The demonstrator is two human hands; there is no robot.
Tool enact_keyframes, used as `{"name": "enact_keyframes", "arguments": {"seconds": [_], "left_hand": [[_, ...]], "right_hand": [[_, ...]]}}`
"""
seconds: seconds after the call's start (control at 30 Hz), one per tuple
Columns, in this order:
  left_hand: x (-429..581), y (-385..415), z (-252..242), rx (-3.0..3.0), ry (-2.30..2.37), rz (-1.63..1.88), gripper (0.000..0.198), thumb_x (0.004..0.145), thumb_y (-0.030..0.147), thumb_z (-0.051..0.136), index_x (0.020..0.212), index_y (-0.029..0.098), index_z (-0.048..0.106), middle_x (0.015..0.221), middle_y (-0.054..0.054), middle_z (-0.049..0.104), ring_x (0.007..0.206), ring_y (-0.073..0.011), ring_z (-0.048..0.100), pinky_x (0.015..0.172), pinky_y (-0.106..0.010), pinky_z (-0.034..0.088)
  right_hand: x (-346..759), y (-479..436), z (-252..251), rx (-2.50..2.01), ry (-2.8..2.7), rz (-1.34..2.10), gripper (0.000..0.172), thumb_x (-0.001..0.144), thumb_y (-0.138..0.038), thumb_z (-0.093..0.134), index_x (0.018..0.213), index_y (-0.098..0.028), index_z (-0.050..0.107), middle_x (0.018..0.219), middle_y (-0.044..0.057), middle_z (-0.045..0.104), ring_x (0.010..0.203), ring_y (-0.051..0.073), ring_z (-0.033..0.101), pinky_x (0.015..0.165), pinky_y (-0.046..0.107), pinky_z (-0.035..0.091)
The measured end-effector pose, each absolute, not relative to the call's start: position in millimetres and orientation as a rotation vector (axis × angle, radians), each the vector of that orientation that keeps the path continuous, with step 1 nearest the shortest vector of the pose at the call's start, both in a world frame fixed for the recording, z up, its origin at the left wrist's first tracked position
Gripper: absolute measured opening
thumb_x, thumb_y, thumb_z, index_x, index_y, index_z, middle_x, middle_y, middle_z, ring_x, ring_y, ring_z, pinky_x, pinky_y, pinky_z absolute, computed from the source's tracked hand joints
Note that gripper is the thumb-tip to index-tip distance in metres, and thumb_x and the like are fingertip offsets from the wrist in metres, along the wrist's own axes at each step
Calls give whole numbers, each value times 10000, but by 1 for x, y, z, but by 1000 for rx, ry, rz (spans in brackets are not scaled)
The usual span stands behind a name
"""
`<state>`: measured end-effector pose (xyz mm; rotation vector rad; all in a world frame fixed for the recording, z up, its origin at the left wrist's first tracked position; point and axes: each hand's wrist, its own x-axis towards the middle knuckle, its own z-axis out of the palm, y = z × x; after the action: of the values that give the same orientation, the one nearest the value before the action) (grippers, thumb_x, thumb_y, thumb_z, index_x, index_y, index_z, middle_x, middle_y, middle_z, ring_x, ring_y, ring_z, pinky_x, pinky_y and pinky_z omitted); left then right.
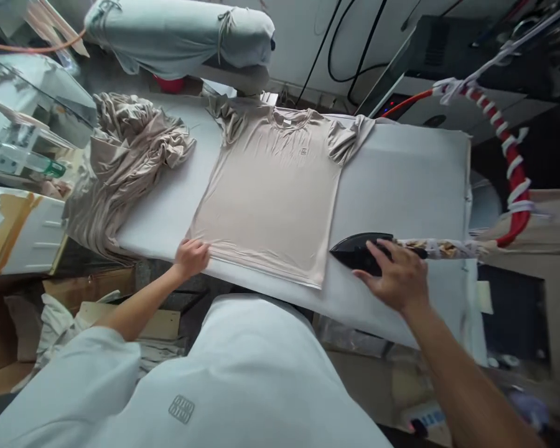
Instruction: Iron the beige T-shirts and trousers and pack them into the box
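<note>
A beige T-shirt (pixel 270 193) lies spread on the white ironing table (pixel 410 168), collar toward the far side and hem toward me. Its sleeves are bunched and wrinkled, and a small dark emblem sits on the chest. My left hand (pixel 192 256) is closed on the shirt's near left hem corner. My right hand (pixel 396 274) is wrapped round a black iron (pixel 361 252), which rests on the table just right of the shirt. The iron's tip points left, close to the shirt's edge but apart from it.
A heap of crumpled beige shirts (pixel 126 162) hangs over the table's left end. A cloth-covered padded roll (pixel 182 34) stands behind. The iron's red hose (pixel 518 168), wound with white strips, loops up at right. A cardboard box (pixel 9 336) sits low at left.
</note>
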<state>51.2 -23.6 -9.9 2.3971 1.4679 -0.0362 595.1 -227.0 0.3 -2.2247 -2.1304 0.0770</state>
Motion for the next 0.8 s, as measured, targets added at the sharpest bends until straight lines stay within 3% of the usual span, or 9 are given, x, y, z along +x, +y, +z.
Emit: {"name": "enact_keyframes", "arguments": {"seconds": [0.07,0.13,0.23,0.3,0.37,0.47,0.57,0.67,0.8], "left_hand": [[145,-31,-19,2365,1320,259,460,1098,385,520,1505,274,703,1455,-156,712,1466,-377,577,1330,-582,256],[245,-54,-35,2278,1140,492,541,1096,459,557,1611,304,619,1739,-143,479,1693,-402,286,1392,-636,25],[361,-115,-61,2204,896,295,655,1048,509,614,1651,255,579,1832,-177,298,1745,-423,100,1366,-716,-87],[396,-149,-73,2226,713,142,755,1003,542,668,1683,240,541,1842,-195,260,1744,-428,106,1370,-723,-66],[389,-157,-80,2232,659,183,794,986,600,691,1710,332,505,1839,-163,285,1735,-402,184,1404,-651,10],[304,-117,-73,2153,1073,410,710,985,613,714,1659,469,542,1796,-123,396,1688,-420,312,1395,-632,102],[163,-58,-51,1883,1851,278,727,1010,562,690,1685,353,521,1822,-157,335,1713,-478,190,1340,-768,22],[42,-20,-21,1563,2295,5,799,1038,643,618,1719,258,452,1858,-164,226,1727,-460,89,1340,-751,96],[-6,61,8,1502,2265,29,606,1149,562,439,1442,76,651,1503,-250,648,1490,-363,490,1289,-572,312]], "right_hand": [[643,-194,12,-2278,-2324,305,596,945,-688,676,1247,-186,785,1145,180,766,1078,349,672,919,416,489],[678,-154,12,-2390,-2406,572,561,957,-731,649,1092,-206,792,957,138,770,885,297,678,783,355,454],[708,-77,9,-2602,-2076,628,632,1055,-743,495,1041,-186,792,852,140,745,739,257,646,688,336,399],[713,-18,14,-2637,-1803,586,689,1108,-718,408,1016,-149,785,784,149,714,702,247,630,682,344,404],[703,32,25,-2620,-1647,586,698,1114,-719,422,967,-130,766,705,136,676,660,240,615,682,352,424],[655,59,36,-2487,-1810,746,651,1070,-725,550,993,-117,772,735,132,699,653,227,635,677,347,452],[579,17,31,-2208,-2266,987,552,957,-705,733,1030,-162,802,900,140,769,767,241,699,700,330,477],[492,-48,29,-2071,-2577,1138,532,955,-724,710,1056,-209,794,1011,149,800,897,301,752,760,351,517],[363,-62,40,-2041,-2628,1339,550,1068,-706,524,1177,-215,747,1081,161,806,994,334,781,841,379,553]]}}
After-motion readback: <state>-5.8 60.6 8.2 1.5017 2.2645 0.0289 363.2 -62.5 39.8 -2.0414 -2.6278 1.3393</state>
